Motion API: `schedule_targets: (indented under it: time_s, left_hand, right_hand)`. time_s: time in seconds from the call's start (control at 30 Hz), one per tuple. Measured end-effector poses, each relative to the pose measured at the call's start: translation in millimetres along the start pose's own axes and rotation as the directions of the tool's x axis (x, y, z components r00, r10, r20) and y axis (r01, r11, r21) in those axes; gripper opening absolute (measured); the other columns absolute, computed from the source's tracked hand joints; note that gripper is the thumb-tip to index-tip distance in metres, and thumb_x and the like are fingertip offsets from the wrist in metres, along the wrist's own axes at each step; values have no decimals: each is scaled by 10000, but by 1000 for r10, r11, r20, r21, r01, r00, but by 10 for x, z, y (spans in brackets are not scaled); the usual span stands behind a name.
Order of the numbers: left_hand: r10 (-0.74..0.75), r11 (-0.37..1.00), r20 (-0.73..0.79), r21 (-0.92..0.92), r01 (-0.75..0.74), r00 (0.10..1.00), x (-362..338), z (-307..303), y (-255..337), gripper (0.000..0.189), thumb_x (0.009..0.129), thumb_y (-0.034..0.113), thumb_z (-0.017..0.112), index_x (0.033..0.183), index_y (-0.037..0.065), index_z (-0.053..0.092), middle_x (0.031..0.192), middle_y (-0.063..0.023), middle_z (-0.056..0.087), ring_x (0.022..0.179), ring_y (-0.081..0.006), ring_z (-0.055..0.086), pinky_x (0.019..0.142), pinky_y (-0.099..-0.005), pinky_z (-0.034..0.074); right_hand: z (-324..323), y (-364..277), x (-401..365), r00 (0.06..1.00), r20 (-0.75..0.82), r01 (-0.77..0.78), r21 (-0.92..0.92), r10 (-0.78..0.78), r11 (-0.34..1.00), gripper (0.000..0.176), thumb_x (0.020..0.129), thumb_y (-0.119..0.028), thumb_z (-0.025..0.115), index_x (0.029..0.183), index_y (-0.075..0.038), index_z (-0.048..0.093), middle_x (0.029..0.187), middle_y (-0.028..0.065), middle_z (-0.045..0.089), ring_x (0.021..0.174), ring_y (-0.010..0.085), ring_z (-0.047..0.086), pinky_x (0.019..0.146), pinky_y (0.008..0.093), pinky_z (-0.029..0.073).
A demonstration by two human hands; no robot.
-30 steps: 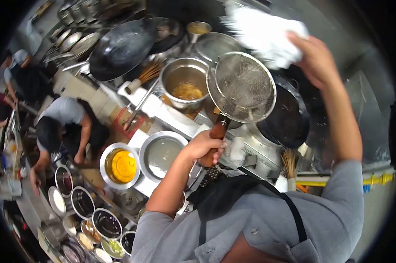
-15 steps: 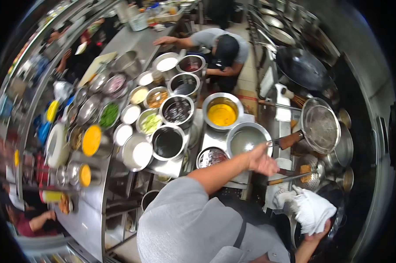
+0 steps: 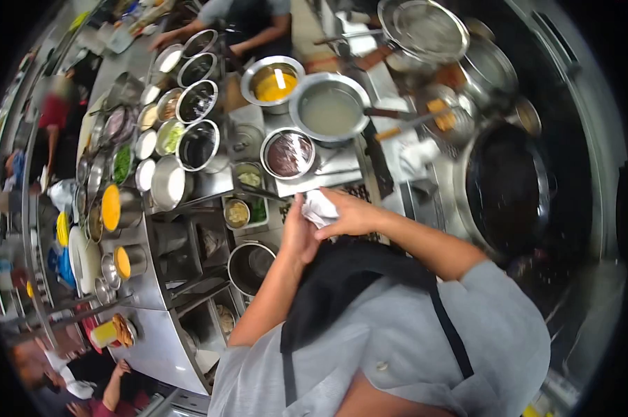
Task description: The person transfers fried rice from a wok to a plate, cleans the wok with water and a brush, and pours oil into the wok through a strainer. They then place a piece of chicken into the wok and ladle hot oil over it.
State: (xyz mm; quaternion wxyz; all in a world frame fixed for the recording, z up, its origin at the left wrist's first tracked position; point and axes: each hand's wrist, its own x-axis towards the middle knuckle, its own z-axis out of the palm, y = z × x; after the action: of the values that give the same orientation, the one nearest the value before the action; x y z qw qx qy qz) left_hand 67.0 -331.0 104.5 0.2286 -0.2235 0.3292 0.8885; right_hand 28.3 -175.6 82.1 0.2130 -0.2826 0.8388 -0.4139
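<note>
A bunched white cloth (image 3: 320, 208) is between my two hands, in front of my black apron. My left hand (image 3: 298, 235) presses against its left side, thumb and fingers close around it. From the right, my right hand (image 3: 349, 214) grips the cloth with curled fingers. Just beyond my hands stands a steel bowl of dark red contents (image 3: 287, 153), under what looks like plastic film. Behind it are a wide bowl of cloudy liquid (image 3: 330, 108) and a pot of yellow liquid (image 3: 274, 85).
To the right sits a large dark wok (image 3: 507, 187), with strainers (image 3: 425, 29) and a skimmer (image 3: 447, 118) further back. Steel containers of ingredients (image 3: 197, 144) line the left counter. A deep empty pot (image 3: 251, 267) stands low at left. A co-worker (image 3: 251, 28) is at the far end.
My body and view have turned. My left hand, outstretched near the strainer handle before, has come in to the white cloth. My right hand has brought the cloth in front of my body.
</note>
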Motion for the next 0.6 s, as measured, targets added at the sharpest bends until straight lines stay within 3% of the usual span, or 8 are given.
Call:
schedule_targets:
  time_s: [0.07, 0.17, 0.23, 0.27, 0.3, 0.4, 0.47, 0.6]
  left_hand:
    - [-14, 988, -5, 156, 14, 1000, -162, 1, -47, 670, 896, 575, 320, 1269, 24, 400, 1203, -119, 528, 1067, -236, 531, 934, -355, 399]
    - [-142, 966, -31, 214, 146, 989, -351, -294, -25, 749, 866, 603, 383, 1356, 44, 285, 1345, -180, 361, 1215, -288, 382, 996, -350, 323]
    - [-67, 972, -153, 212, 99, 986, -467, -492, -10, 736, 863, 506, 492, 1377, 42, 243, 1357, -203, 331, 1238, -302, 360, 1011, -355, 316]
    - [-4, 970, -232, 235, 60, 973, -550, -595, 18, 706, 864, 456, 527, 1374, 45, 262, 1342, -196, 359, 1235, -290, 371, 1013, -359, 316]
    - [30, 962, -244, 272, 39, 969, -605, -786, 40, 665, 863, 412, 548, 1356, 42, 299, 1318, -184, 393, 1210, -279, 402, 998, -364, 334]
    - [70, 986, -369, 168, -8, 927, -879, -1224, 180, 534, 862, 362, 575, 1249, 20, 438, 1224, -143, 494, 1075, -231, 523, 880, -353, 442]
    - [124, 991, -397, 100, -91, 910, -1155, -1508, 295, 505, 863, 355, 574, 1218, 14, 459, 1181, -135, 523, 1027, -219, 547, 846, -343, 464]
    - [215, 977, -513, 124, -176, 831, -1797, -2226, 477, 469, 871, 327, 568, 1195, 2, 472, 1136, -132, 551, 985, -210, 566, 813, -328, 483]
  right_hand:
    - [167, -51, -81, 990, -117, 65, -65, -72, 996, 895, 642, -425, 754, 1283, 72, 376, 1204, 279, 498, 1154, 342, 480, 930, 368, 407]
    - [254, -81, 3, 978, 32, -202, 398, 206, 895, 371, 680, -240, 671, 1002, -64, 621, 920, 145, 651, 980, 272, 591, 833, 387, 454]
    - [359, -6, 125, 987, -158, -39, -40, 32, 998, 295, 649, -174, 632, 926, -74, 647, 929, 149, 642, 869, 317, 608, 773, 368, 477]
    - [472, 64, 231, 981, -180, 50, -99, -68, 994, 264, 638, -164, 622, 883, -72, 655, 947, 153, 635, 809, 345, 602, 739, 364, 482]
    - [471, -148, 348, 997, -20, -77, 26, 77, 997, 277, 639, -164, 616, 898, -71, 653, 926, 156, 638, 808, 354, 598, 736, 373, 480]
    - [765, -413, 954, 999, 38, 32, 150, -38, 988, 286, 683, -160, 626, 924, -6, 627, 902, 179, 641, 848, 275, 625, 800, 344, 470]
    - [956, -498, 1524, 922, -85, 356, -201, -378, 913, 435, 657, -81, 624, 1071, 28, 545, 1031, 198, 569, 992, 325, 549, 850, 372, 444]
    - [1325, -1077, 2258, 761, -158, 492, -494, -630, 717, 563, 666, -53, 601, 1200, 28, 444, 1224, 212, 458, 1109, 386, 457, 950, 435, 368]
